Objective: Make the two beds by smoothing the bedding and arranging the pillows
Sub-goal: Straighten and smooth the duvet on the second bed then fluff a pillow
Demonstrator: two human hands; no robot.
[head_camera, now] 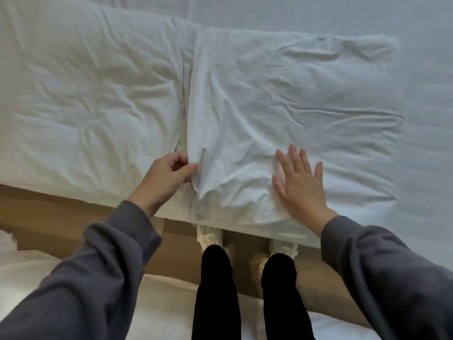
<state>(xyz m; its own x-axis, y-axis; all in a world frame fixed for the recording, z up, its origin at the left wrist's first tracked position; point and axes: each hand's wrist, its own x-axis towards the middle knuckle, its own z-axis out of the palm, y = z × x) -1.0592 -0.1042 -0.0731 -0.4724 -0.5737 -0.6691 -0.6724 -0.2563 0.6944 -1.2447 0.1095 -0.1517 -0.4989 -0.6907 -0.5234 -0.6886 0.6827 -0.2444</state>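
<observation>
Head view, looking straight down. Underfoot, a narrow strip of brown floor [49, 207] between two beds. On it, pale shoes [209, 235] below black trousers [215, 290], toes partly hidden under the near edge of the bed [421, 94] ahead. At the bottom left, just behind the legs, white bedding of the second bed [36, 271]. Across both lower corners, grey sleeves [98, 278], covering part of the floor and of the second bed.

On the bed ahead, over a pale sheet [318, 13], two white pillows side by side, touching along a shadowed crease down the middle. Left pillow [93, 94]: plump, softly creased, near edge close to the bed's edge. Right pillow [282, 106]: flatter, heavily wrinkled, with long folds running across its far half and a bunched ridge at its near left corner; near edge right at the bed's edge, above the shoes.

Left hand [166, 177]: at that bunched corner, thumb and curled fingers [182, 159] pinching a fold of the right pillow's case. Right hand [299, 185]: laid flat on the right pillow near its near edge, straight and spread, palm down, gripping nothing.
</observation>
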